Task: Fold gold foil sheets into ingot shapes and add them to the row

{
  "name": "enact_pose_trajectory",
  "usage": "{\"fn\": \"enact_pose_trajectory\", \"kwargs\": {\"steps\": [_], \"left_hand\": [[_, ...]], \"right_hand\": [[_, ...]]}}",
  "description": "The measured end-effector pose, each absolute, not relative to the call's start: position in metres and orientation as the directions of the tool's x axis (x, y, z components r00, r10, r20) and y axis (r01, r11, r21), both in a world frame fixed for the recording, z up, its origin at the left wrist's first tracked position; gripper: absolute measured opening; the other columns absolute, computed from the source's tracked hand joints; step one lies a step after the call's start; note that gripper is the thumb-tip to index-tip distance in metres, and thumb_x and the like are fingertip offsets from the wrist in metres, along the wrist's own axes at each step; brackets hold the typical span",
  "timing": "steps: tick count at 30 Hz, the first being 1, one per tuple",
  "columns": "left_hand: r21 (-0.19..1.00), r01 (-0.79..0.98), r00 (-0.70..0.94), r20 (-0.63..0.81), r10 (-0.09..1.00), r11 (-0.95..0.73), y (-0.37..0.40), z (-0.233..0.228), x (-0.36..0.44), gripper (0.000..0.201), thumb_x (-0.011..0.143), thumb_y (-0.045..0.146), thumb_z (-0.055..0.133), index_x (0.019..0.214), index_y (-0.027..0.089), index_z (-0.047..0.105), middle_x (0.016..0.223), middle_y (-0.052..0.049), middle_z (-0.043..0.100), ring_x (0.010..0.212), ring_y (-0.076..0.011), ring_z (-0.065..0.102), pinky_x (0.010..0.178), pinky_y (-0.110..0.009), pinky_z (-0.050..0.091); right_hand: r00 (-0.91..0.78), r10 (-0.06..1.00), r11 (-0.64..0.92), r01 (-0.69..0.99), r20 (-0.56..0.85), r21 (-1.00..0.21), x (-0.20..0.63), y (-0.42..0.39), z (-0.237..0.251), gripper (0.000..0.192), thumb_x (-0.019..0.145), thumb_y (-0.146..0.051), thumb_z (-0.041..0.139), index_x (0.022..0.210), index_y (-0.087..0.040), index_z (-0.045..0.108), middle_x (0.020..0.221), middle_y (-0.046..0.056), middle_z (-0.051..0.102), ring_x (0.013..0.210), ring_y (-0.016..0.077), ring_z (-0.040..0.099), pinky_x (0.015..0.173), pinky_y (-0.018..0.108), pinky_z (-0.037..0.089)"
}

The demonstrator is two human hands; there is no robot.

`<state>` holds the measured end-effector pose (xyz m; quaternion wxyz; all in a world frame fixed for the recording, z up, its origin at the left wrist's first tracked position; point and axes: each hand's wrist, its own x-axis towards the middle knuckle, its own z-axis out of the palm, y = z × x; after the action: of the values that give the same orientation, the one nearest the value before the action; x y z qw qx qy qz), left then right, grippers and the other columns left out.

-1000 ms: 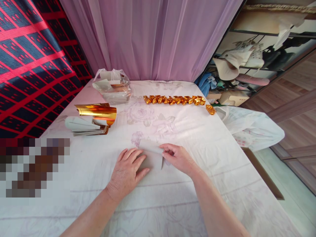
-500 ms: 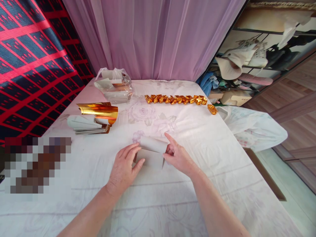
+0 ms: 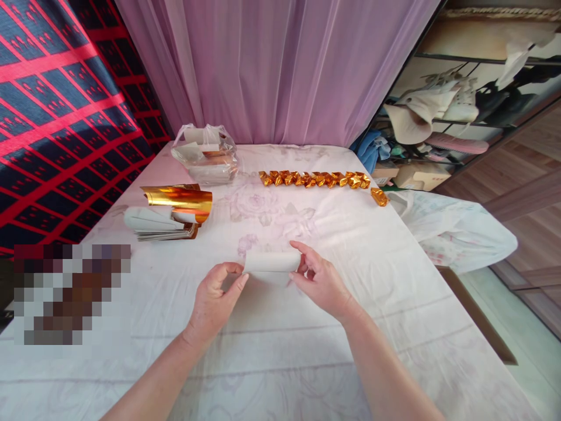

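Note:
A small pale paper sheet (image 3: pixel 270 262), curled into a loose roll, is held just above the white floral tablecloth (image 3: pixel 280 351). My left hand (image 3: pixel 215 301) pinches its left end between thumb and fingers. Its right end is gripped by my right hand (image 3: pixel 319 282). The sheet's lower flap hangs toward the cloth between both hands.
A stack of gold-faced sheets (image 3: pixel 173 211) with the top one curled lies at the left. A clear plastic bag (image 3: pixel 205 153) of sheets sits behind it. A row of folded gold pieces (image 3: pixel 315 178) runs across the far side. A white bag (image 3: pixel 456 231) hangs off the right edge.
The sheet lay flat under my left palm a second ago. Both hands have since lifted it off the cloth and rolled its far edge over toward me.

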<state>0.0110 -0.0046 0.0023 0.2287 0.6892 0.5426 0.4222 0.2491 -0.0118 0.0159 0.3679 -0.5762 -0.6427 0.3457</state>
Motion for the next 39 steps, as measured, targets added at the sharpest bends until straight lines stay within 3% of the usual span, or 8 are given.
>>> {"fn": "enact_pose_trajectory", "kwargs": {"steps": [3,6,10,14,25,31,35,39], "left_hand": [[0.639,0.590,0.141,0.520,0.842,-0.494,-0.003,0.006,0.008,0.007,0.088,0.025,0.059,0.085,0.023,0.064,0.090,-0.001,0.073,0.087,-0.0185,0.068,0.082,-0.033,0.053],[0.470,0.627,0.257,0.629,0.734,-0.621,-0.001,0.009,0.004,0.013,0.089,0.014,0.056,0.088,0.024,0.064,0.097,-0.003,0.074,0.093,-0.0203,0.066,0.087,-0.038,0.049],[0.286,0.698,0.400,0.605,0.689,-0.656,-0.001,0.012,0.002,0.019,0.090,0.011,0.053,0.091,0.024,0.066,0.098,-0.003,0.074,0.094,-0.0221,0.065,0.086,-0.040,0.047],[0.191,0.716,0.517,0.502,0.694,-0.671,-0.001,0.012,0.002,0.022,0.090,0.009,0.051,0.090,0.024,0.067,0.096,-0.002,0.074,0.091,-0.0219,0.064,0.085,-0.040,0.045],[0.190,0.676,0.642,0.324,0.696,-0.712,-0.007,0.003,-0.010,0.038,0.087,0.007,0.045,0.108,0.025,0.071,0.114,-0.002,0.074,0.108,-0.0242,0.062,0.094,-0.044,0.043],[0.288,0.647,0.670,0.227,0.707,-0.706,-0.021,0.014,-0.005,0.038,0.089,0.012,0.045,0.117,0.025,0.069,0.120,-0.002,0.072,0.119,-0.0245,0.059,0.100,-0.045,0.041],[0.332,0.643,0.673,0.183,0.716,-0.690,-0.023,0.014,-0.007,0.033,0.092,0.037,0.056,0.121,0.025,0.066,0.122,-0.004,0.071,0.121,-0.0281,0.057,0.102,-0.048,0.040],[0.352,0.630,0.660,0.227,0.716,-0.692,-0.022,0.008,-0.007,0.051,0.086,0.063,0.059,0.118,0.024,0.067,0.119,-0.007,0.071,0.118,-0.0294,0.059,0.101,-0.047,0.041]], "right_hand": [[-0.049,0.963,0.249,0.535,0.264,-0.808,0.249,-0.013,0.021,0.038,0.079,-0.017,0.058,0.116,-0.023,0.063,0.077,-0.003,0.066,0.050,0.0077,0.050,0.053,0.021,0.046],[-0.113,0.896,0.419,0.538,0.430,-0.732,0.251,-0.011,0.021,0.023,0.079,-0.012,0.052,0.093,-0.023,0.066,0.085,0.001,0.069,0.069,0.0124,0.063,0.065,0.024,0.053],[-0.218,0.864,0.492,0.560,0.454,-0.666,0.255,-0.009,0.010,0.033,0.072,-0.002,0.048,0.089,-0.024,0.067,0.090,0.003,0.070,0.083,0.0154,0.068,0.075,0.027,0.055],[-0.299,0.843,0.528,0.619,0.447,-0.581,0.256,-0.013,-0.004,0.037,0.072,0.002,0.046,0.091,-0.023,0.066,0.095,0.004,0.070,0.086,0.0157,0.068,0.079,0.028,0.055],[-0.415,0.824,0.564,0.667,0.386,-0.486,0.254,-0.030,-0.009,0.038,0.073,0.003,0.047,0.093,-0.021,0.068,0.097,0.006,0.071,0.094,0.0201,0.064,0.086,0.036,0.056],[-0.409,0.829,0.556,0.669,0.381,-0.492,0.253,-0.036,-0.008,0.033,0.079,-0.001,0.051,0.097,-0.022,0.069,0.103,0.008,0.070,0.099,0.0210,0.064,0.090,0.039,0.056],[-0.410,0.830,0.556,0.653,0.378,-0.514,0.255,-0.040,-0.007,0.023,0.082,-0.012,0.059,0.101,-0.021,0.069,0.108,0.009,0.070,0.103,0.0227,0.064,0.092,0.042,0.056],[-0.404,0.825,0.564,0.642,0.396,-0.520,0.259,-0.040,-0.009,0.014,0.090,-0.026,0.061,0.099,-0.023,0.072,0.110,0.008,0.071,0.106,0.0230,0.064,0.094,0.043,0.054]]}}
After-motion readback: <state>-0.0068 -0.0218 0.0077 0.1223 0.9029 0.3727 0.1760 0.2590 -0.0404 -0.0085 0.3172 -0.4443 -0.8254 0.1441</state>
